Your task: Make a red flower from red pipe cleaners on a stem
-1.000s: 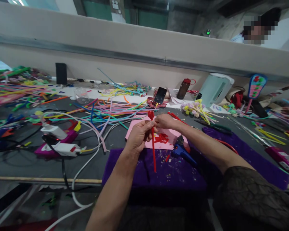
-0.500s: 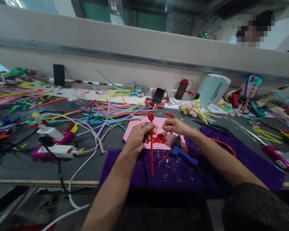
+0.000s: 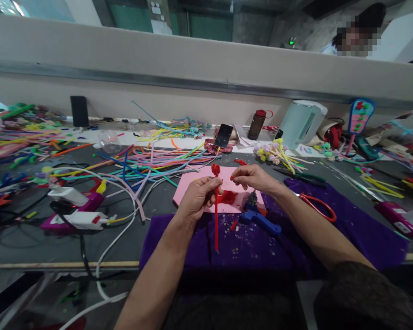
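Note:
My left hand grips a red pipe cleaner stem that stands upright, with a small red curl at its top. My right hand hovers just right of it above a pink sheet, fingers pinched on a tiny red piece. A cluster of red pieces lies on the sheet between my hands. A blue glue gun rests on the purple cloth below my right wrist.
Loose pipe cleaners of many colours cover the table's left and back. White and purple glue guns with cables lie at left. Red-handled scissors, a phone, a brown bottle and a pale kettle are farther back. A person sits beyond the wall at top right.
My right hand let go of the stem's top and moved right over the pink sheet. The left hand kept the stem upright. The view shifted slightly.

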`<move>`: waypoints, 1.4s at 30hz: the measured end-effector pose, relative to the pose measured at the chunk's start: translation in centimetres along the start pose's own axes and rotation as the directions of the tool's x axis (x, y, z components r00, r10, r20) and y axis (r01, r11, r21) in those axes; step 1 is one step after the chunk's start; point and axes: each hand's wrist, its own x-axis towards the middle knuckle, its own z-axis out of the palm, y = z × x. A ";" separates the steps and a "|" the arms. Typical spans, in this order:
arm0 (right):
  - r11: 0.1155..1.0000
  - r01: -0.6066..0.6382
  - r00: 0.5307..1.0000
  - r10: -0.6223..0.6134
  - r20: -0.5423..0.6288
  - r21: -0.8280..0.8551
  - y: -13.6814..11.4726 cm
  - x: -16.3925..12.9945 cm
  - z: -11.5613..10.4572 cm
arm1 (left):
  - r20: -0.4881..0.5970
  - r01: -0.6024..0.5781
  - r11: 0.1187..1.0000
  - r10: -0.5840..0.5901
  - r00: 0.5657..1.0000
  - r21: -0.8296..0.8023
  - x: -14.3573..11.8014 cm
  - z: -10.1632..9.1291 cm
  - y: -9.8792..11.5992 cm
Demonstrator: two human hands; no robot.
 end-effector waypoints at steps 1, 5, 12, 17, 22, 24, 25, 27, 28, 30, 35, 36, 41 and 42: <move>1.000 0.002 1.000 -0.002 -0.010 0.006 -0.1 -0.1 0.1 | -0.002 0.001 1.000 -0.001 1.000 0.003 0.0 0.0 0.0; 1.000 0.020 1.000 -0.020 -0.001 0.017 -1.0 -0.8 0.9 | 0.017 0.026 0.999 -0.026 1.000 0.020 -0.1 0.4 0.0; 0.996 0.075 0.996 -0.072 -0.051 0.057 -2.7 -1.6 2.1 | 0.048 0.060 0.998 -0.061 0.997 0.021 -0.2 0.6 -0.1; 0.986 0.133 0.986 -0.141 -0.084 -0.098 -3.1 -1.8 2.4 | 0.089 0.040 0.999 -0.041 0.995 0.015 -0.2 0.4 -0.2; 0.981 0.147 0.987 -0.154 -0.051 -0.126 -3.4 -2.0 2.4 | 0.121 0.045 0.998 -0.049 0.991 0.034 -0.2 0.5 -0.2; 0.984 0.133 0.990 -0.137 -0.026 -0.115 -3.2 -1.9 2.2 | 0.115 0.043 0.998 -0.048 0.992 0.051 -0.2 0.4 -0.2; 0.985 0.123 0.992 -0.127 -0.022 -0.120 -3.0 -1.8 2.1 | 0.101 0.039 0.998 -0.044 0.994 0.053 -0.1 0.4 -0.1; 0.983 0.093 0.995 -0.096 -0.013 -0.155 -2.5 -1.6 1.8 | 0.056 0.025 0.999 -0.027 0.998 0.043 -0.1 0.2 0.0; 0.980 0.077 0.997 -0.078 0.002 -0.183 -2.3 -1.5 1.7 | 0.033 0.017 0.999 -0.018 0.999 0.035 -0.1 0.1 0.0; 0.968 0.058 0.995 -0.036 0.093 -0.245 -1.9 -1.4 1.5 | 0.007 0.012 1.000 -0.012 1.000 0.023 0.0 0.0 0.1; 0.905 0.126 0.971 -0.028 0.238 -0.407 -1.4 -1.4 1.3 | 0.018 0.018 1.000 -0.019 1.000 0.013 -0.1 0.1 0.1; 0.886 0.121 0.980 -0.037 0.194 -0.447 -1.3 -1.3 1.1 | 0.017 0.013 1.000 -0.013 1.000 0.010 -0.1 0.1 0.1; 0.765 0.080 0.996 -0.034 0.083 -0.639 -0.2 0.5 0.2 | -0.007 0.000 1.000 0.000 1.000 0.025 -0.1 0.0 0.2; 0.717 0.096 0.994 -0.037 0.100 -0.690 0.0 1.1 0.1 | -0.013 0.000 1.000 0.000 1.000 0.028 -0.1 0.0 0.2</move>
